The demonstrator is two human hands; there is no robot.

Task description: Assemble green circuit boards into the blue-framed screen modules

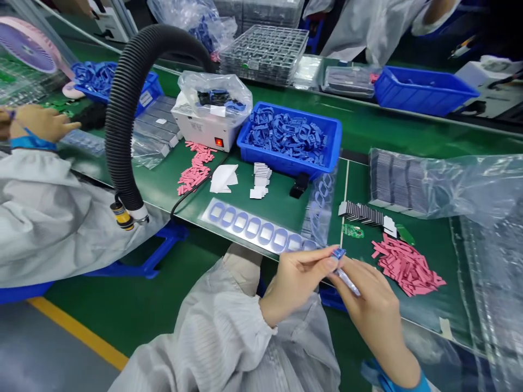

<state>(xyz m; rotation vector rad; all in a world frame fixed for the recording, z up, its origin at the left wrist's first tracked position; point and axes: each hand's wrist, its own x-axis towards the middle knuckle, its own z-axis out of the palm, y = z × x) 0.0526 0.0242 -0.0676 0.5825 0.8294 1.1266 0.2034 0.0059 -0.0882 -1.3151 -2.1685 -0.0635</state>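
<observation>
Close to the bench edge, my left hand (295,280) pinches a small blue plastic part (338,253) between thumb and fingertips. My right hand (370,299) meets it from the other side, its fingers closed on the same part. A thin, pale, shiny piece (348,283) sticks out below the blue part, along my right fingers; whether the two are joined I cannot tell. Just beyond my left hand lies a clear sheet of oval stickers (253,225). Pink strips (406,267) are heaped right of my right hand, near a small green circuit board (353,231).
A blue bin (335,136) full of blue plastic parts stands behind. Stacked grey-white pieces (363,213) and a bagged stack (398,182) lie right. A black hose (116,120) arches at left, where a co-worker's hand (38,128) reaches over the bench.
</observation>
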